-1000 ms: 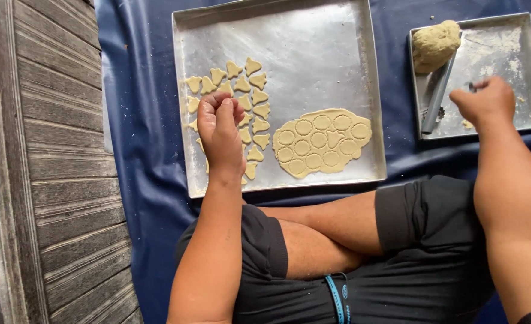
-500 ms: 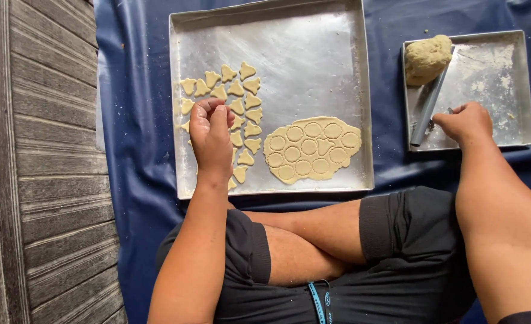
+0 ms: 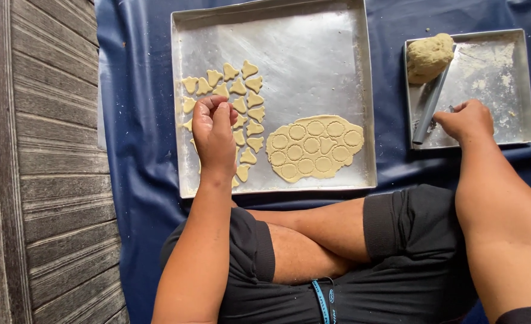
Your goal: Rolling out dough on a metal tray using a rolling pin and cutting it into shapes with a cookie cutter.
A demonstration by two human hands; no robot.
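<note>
**Left hand over the cut shapes, right hand in the small tray**

- Left hand [image 3: 213,133]: fingers curled in, tips pinched together above the cluster of small cut dough shapes [image 3: 241,102]. Whether a piece sits in the pinch cannot be told; the knuckles hide it.
- The shapes lie in close rows on the left part of the large baking tray [image 3: 313,48], tight together, probably to save room.
- Just right of them, apart from the rows, lies the rolled dough sheet [image 3: 315,148], marked with round cuts not lifted out, near the tray's front rim.
- Open room: the tray's far half and right strip are bare metal. The raised rim closes all four sides.
- Right hand [image 3: 466,120]: loosely closed, resting in the small tray [image 3: 517,78] near its front rim, beside the lower end of a grey rolling tube [image 3: 431,108]. A small dark thing shows at the fingers; a grasp cannot be confirmed.
- The tube leans up to a dough lump [image 3: 428,57] in the tray's far left corner.
- Both trays sit on a blue sheet [image 3: 139,120]; wooden planks [image 3: 37,150] run alongside on the left.
</note>
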